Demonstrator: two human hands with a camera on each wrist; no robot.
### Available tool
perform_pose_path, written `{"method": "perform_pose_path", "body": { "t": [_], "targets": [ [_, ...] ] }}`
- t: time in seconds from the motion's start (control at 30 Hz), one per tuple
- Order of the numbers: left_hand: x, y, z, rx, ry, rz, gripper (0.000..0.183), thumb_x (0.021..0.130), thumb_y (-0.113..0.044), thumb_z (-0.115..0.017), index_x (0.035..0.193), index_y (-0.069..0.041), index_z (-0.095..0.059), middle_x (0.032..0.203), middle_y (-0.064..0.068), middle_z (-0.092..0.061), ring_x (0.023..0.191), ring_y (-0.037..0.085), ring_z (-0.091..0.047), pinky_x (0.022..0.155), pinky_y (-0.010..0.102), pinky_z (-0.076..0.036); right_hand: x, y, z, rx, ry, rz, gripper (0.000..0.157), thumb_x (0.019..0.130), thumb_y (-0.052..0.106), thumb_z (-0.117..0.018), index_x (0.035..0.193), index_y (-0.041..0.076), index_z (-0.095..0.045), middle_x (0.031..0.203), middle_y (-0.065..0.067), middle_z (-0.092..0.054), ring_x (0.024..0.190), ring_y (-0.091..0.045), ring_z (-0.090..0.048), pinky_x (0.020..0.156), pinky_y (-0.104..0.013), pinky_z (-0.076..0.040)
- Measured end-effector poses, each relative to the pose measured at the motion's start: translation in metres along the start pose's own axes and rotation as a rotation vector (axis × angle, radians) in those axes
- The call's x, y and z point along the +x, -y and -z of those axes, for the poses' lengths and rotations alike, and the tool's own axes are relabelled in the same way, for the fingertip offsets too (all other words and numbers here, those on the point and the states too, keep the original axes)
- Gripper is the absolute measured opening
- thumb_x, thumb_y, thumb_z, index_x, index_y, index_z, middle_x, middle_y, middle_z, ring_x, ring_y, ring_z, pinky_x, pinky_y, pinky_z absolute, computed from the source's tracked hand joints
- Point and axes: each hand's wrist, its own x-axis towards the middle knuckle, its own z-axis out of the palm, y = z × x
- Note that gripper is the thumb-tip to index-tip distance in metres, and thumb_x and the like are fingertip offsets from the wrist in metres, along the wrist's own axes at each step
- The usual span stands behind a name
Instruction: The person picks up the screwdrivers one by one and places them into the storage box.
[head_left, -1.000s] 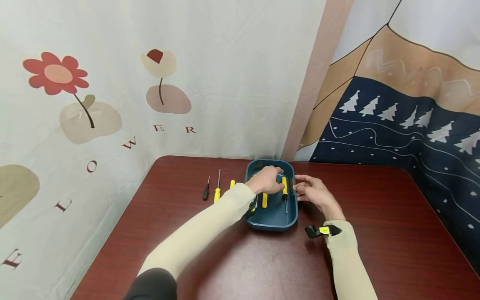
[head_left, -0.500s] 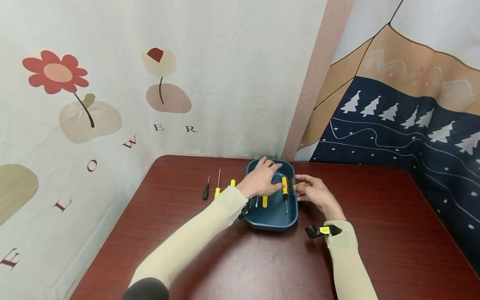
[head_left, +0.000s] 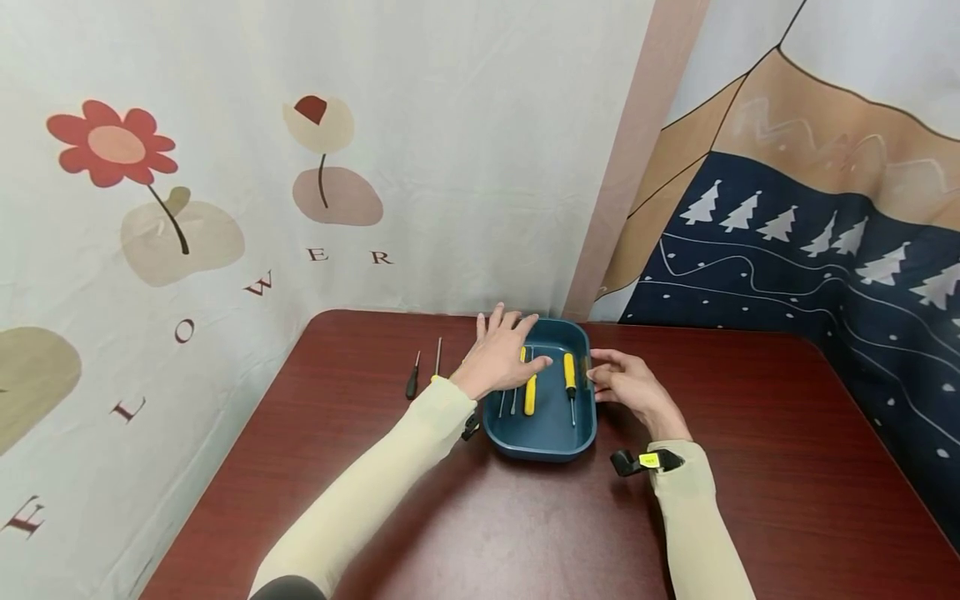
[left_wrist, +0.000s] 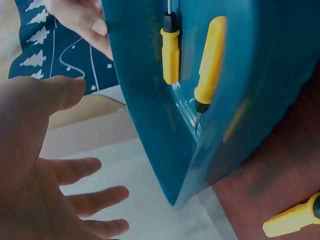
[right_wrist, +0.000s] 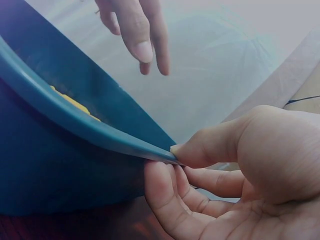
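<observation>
A dark blue tray (head_left: 547,435) holds several screwdrivers. One yellow-handled screwdriver (head_left: 570,375) lies on its right side; a second yellow handle (head_left: 530,397) lies near the middle, with thin metal shafts to its left. My left hand (head_left: 495,357), fingers spread and holding nothing, hovers over the tray's far left corner and hides part of the tools. In the left wrist view its fingers stand apart from the tray wall. My right hand (right_wrist: 200,175) pinches the tray's right rim between thumb and fingers.
Left of the tray, a black-handled screwdriver (head_left: 412,383) and a long-shafted one (head_left: 439,357) lie on the red-brown table (head_left: 750,400). Another yellow-handled screwdriver (left_wrist: 290,220) lies just outside the tray wall. A printed curtain (head_left: 480,167) hangs right behind the table's far edge.
My left hand has drawn back leftward from the tray's middle to its left rim, its fingers spreading. More of the screwdrivers inside shows. My right hand stays at the rim.
</observation>
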Motion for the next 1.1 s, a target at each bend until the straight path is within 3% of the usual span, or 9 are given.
{"method": "perform_pose_path", "body": {
  "t": [0.33,0.7,1.0,1.1],
  "targets": [
    [-0.012,0.023,0.003,-0.121,-0.101,0.118,0.081,0.085,-0.061,-0.053,0.149,-0.02,-0.027,0.147,0.014,-0.03,0.143,0.039,-0.006,0.113,0.061,-0.013,0.0,0.001,-0.001,0.007,0.001,0.001,0.048,0.092,0.011,-0.054,0.139,0.006,-0.041,0.111,-0.023,-0.058,0.079,-0.02,-0.062,0.072,-0.031,-0.058],
    [-0.026,0.047,-0.001,-0.239,-0.083,0.309,0.083,0.086,-0.063,-0.048,0.151,-0.021,-0.018,0.152,0.02,-0.016,0.144,0.038,0.001,0.116,0.056,-0.012,0.0,-0.001,-0.001,0.012,0.0,0.002,0.049,0.092,0.011,-0.054,0.139,0.006,-0.041,0.112,-0.024,-0.057,0.08,-0.019,-0.062,0.071,-0.031,-0.058],
    [-0.038,0.071,0.005,-0.338,-0.125,0.452,0.086,0.084,-0.063,-0.052,0.151,-0.02,-0.019,0.146,0.022,-0.026,0.136,0.036,-0.021,0.102,0.056,-0.037,0.0,0.001,-0.003,0.014,-0.003,-0.006,0.049,0.092,0.012,-0.055,0.139,0.007,-0.042,0.113,-0.024,-0.058,0.079,-0.019,-0.062,0.071,-0.032,-0.058],
    [-0.043,0.081,0.006,-0.36,-0.14,0.486,0.085,0.085,-0.06,-0.054,0.15,-0.017,-0.022,0.143,0.023,-0.03,0.131,0.037,-0.028,0.099,0.056,-0.04,0.0,0.001,-0.003,0.016,-0.001,-0.008,0.049,0.092,0.012,-0.055,0.139,0.007,-0.042,0.113,-0.024,-0.058,0.08,-0.019,-0.062,0.071,-0.032,-0.058]
  ]
}}
